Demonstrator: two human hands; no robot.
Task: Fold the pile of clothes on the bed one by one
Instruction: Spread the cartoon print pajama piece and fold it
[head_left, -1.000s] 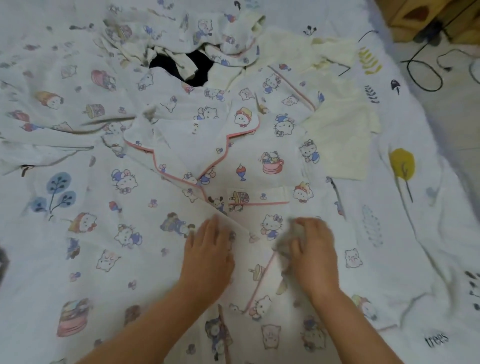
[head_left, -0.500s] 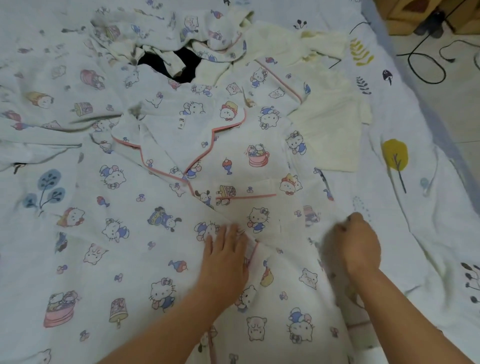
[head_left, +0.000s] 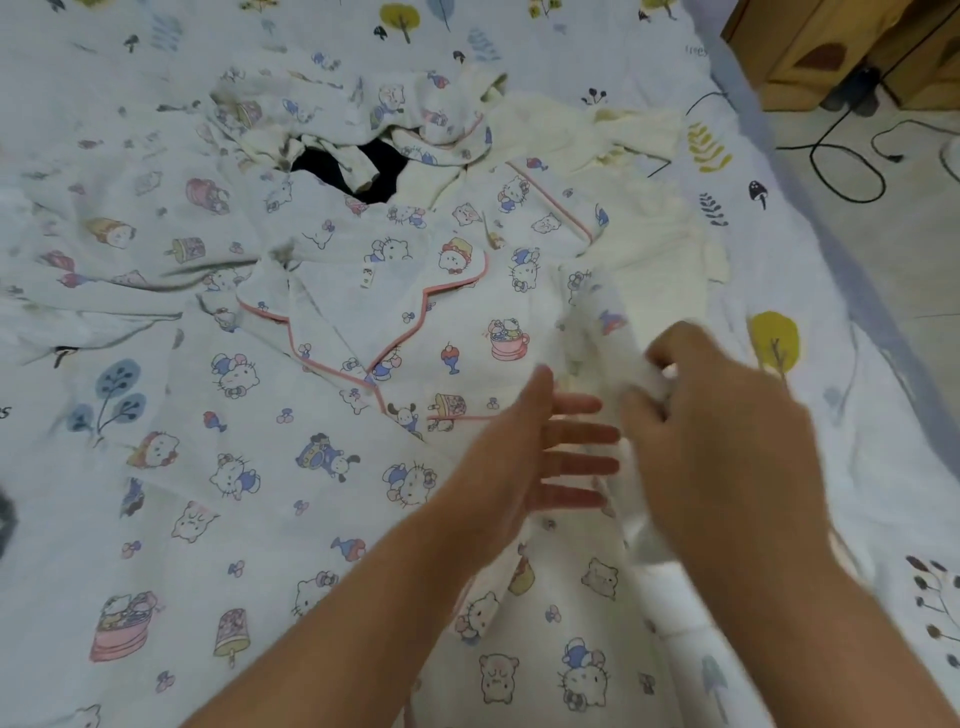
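A white pyjama shirt (head_left: 332, 467) with cartoon prints and pink piping lies spread face up on the bed. My left hand (head_left: 524, 457) rests flat on its middle, fingers spread toward the right. My right hand (head_left: 722, 447) grips the shirt's right side and has lifted that edge up and inward, so the plain inside of the fabric shows beside my fingers. Behind the shirt sits the pile of clothes (head_left: 363, 135): more printed white garments, a black item (head_left: 384, 166) and a cream garment (head_left: 639, 208).
The bed sheet (head_left: 831, 415) is white with tree and leaf prints. Its right edge runs diagonally at the right. Beyond it is floor with black cables (head_left: 852, 166) and wooden furniture (head_left: 831, 47) at the top right.
My right hand has gone from the shirt's outer right edge to holding that edge lifted and pulled inward. My left hand has shifted right and up. The view has tilted up the bed.
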